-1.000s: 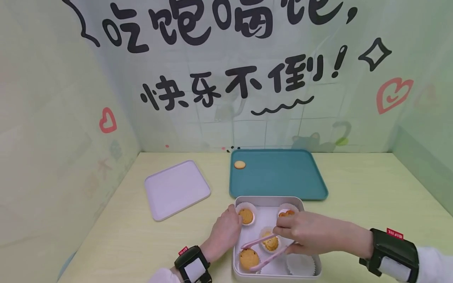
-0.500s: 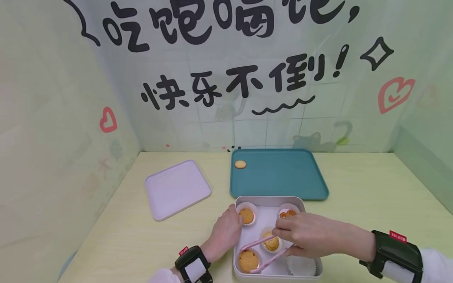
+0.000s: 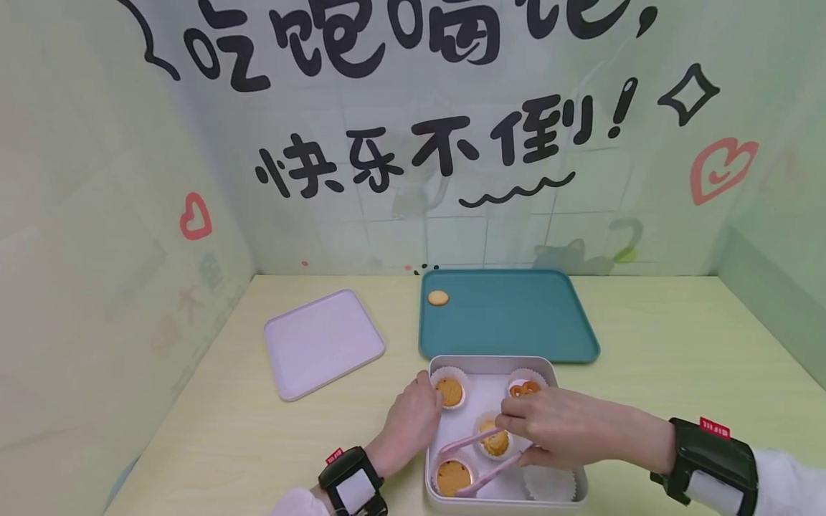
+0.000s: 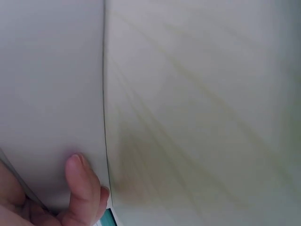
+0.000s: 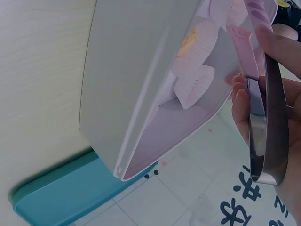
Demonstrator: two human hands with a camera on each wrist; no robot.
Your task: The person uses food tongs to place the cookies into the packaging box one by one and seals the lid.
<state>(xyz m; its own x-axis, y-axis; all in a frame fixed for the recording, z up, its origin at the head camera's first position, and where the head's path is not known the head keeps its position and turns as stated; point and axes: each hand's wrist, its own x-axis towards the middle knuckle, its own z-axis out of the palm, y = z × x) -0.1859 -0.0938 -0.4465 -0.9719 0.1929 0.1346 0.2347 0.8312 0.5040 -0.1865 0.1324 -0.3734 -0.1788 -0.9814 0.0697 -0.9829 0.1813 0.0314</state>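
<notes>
My left hand (image 3: pixel 414 417) grips the left wall of the pale lilac box (image 3: pixel 487 387), with a finger (image 4: pixel 80 183) against the wall's outer face. Over the box, my right hand (image 3: pixel 558 428) holds pink-tipped metal tongs (image 5: pixel 273 136). The tong tips stand apart on either side of a round cookie (image 3: pixel 454 476), which sits in a pleated paper cup at the front left corner. Another cookie (image 3: pixel 449 392) lies in a cup at the back left, a golden cookie (image 3: pixel 494 440) in the middle one, and a pretzel (image 3: pixel 524 388) at the back right, partly behind my hand.
A whitish paper cup (image 3: pixel 550 484) stands at the box's front right. Behind the box lies a teal tray (image 3: pixel 510 315) bearing one small oval cookie (image 3: pixel 438 298). To the left is a lilac tray (image 3: pixel 323 344). Printed cloth walls (image 3: pixel 387 236) close off the back and sides.
The front left cookie has dropped from between the tong tips into its paper cup, whose pleated rim now shows around it. My left hand keeps its place.
</notes>
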